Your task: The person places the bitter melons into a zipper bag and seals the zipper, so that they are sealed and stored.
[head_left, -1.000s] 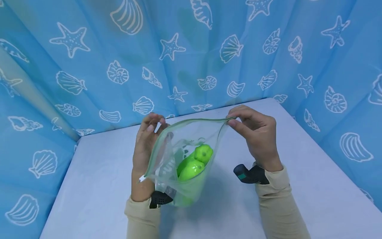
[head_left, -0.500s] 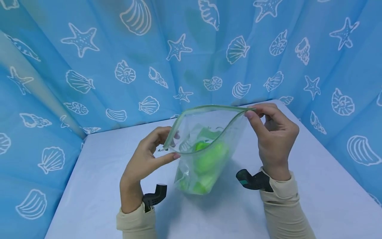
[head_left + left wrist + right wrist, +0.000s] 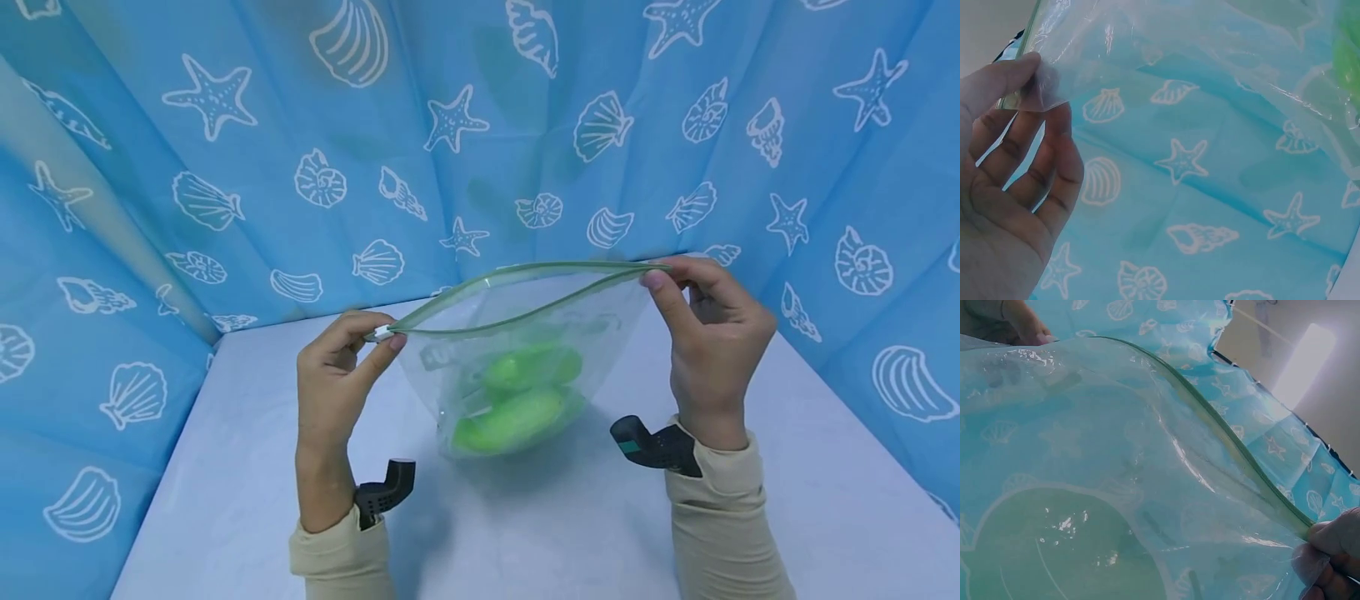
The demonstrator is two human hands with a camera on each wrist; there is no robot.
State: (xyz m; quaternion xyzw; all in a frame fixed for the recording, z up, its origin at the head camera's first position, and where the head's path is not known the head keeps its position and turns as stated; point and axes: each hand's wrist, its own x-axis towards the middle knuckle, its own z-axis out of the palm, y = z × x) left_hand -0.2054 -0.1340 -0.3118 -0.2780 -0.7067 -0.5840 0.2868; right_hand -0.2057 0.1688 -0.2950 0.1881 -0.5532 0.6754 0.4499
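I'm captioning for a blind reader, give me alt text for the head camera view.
Two hands hold a clear zip bag of green toys above a white table: left hand pinches the slider end, right hand the opposite corner.

Head view: from above, facing forward and down over table [image 3: 570,533] toward curtain [image 3: 225,208]. Wrist views: very close, looking up along bag [image 3: 1210,56] [image 3: 1085,487]. Shared by all three: bag [image 3: 525,333], curtain.
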